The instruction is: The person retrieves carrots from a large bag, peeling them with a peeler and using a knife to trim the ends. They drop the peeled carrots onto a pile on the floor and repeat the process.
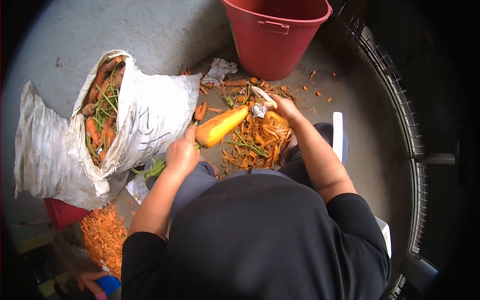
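A large carrot [221, 126], mostly yellow-orange with a darker strip along its upper side, is held at its leafy end by my left hand [182, 152]. Green stems [152, 170] hang below that hand. My right hand [284, 109] is closed around a white-handled peeler [264, 97], a short way to the right of the carrot's tip and apart from it. Beneath both hands, orange peelings [260, 145] lie heaped on the floor between my legs.
Left stands a white sack [155, 110] of carrots [102, 110], beside another sack [42, 145]. A red bin [277, 42] is ahead. More peelings [104, 235] and another person's arm [92, 284] are at lower left. Wire mesh [400, 95] curves along the right.
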Demonstrator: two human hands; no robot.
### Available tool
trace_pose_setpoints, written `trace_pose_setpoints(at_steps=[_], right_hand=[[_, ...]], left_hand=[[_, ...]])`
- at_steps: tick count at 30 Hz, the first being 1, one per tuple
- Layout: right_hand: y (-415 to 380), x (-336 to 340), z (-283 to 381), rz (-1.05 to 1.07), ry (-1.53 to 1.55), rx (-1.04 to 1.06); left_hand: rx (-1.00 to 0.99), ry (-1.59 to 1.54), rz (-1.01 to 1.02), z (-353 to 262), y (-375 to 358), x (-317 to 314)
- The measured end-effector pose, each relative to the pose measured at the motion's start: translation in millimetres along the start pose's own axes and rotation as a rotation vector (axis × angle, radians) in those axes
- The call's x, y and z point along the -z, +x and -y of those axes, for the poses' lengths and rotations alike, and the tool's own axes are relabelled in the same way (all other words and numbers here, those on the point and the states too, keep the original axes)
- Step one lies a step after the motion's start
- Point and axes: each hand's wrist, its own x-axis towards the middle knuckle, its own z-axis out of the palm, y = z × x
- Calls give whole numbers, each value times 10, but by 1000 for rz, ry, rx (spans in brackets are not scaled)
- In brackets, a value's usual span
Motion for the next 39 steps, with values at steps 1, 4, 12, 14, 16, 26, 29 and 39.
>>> trace_pose_setpoints(at_steps=[1,4,12,14,16,26,29,39], right_hand=[[29,-29,-30,242,83,-92],[-207,-427,121,256,-89,-53],[-454,-707,329,-160,-1072,258],[-574,-838,377,-178,-1103,429],[-763,-1049,378,-182,-1189,594],[85,377,406,-570,-1395,141],[-176,15,563,-462,-1188,127],[-255,-374,450,-357,-1285,181]], left_hand=[[-61,54,-68,-59,26,24],[9,-184,-56,-246,46,118],[338,-935,694,30,171,-54],[394,-907,760,1,183,-20],[427,-904,789,-80,198,18],[213,-782,631,89,30,13],[206,-648,630,75,71,-1],[129,-603,425,210,110,-199]])
